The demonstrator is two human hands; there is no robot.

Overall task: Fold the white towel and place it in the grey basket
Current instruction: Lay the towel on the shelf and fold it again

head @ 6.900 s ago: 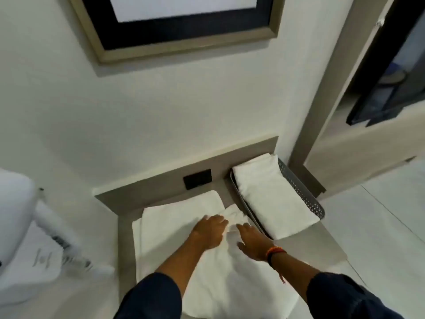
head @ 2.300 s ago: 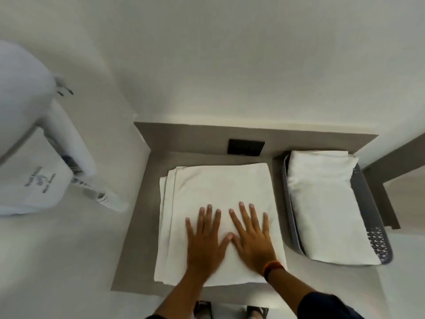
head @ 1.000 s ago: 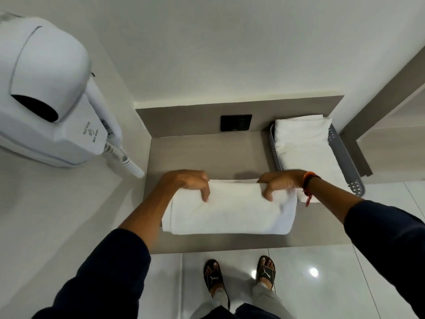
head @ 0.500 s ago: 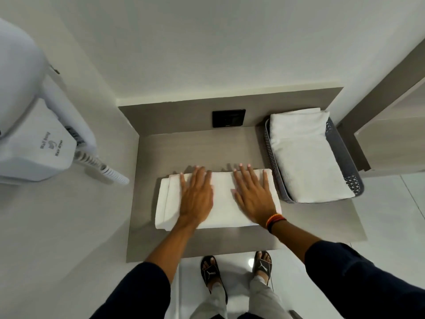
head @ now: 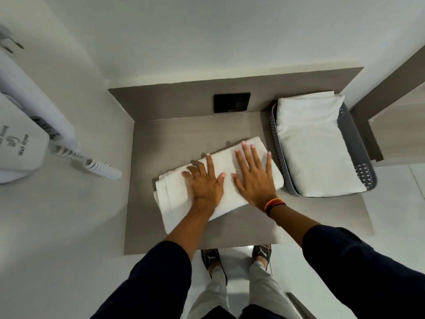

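Skewed since before — white towel (head: 230, 162) long axis tilts toward grey basket (head: 279, 157).

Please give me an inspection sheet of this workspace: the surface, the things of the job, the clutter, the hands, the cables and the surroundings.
Surface: grey counter, set against the wall.
Job's things: folded white towel lies askew on the counter; grey basket at its right already holds another folded towel.
Clutter: nothing seen.
Hands: left hand and right hand pressed flat on the white towel, fingers spread, grasping nothing.
Cables: coiled cord hangs from the hair dryer.
Surroundings: black wall socket; white walls; tiled floor.
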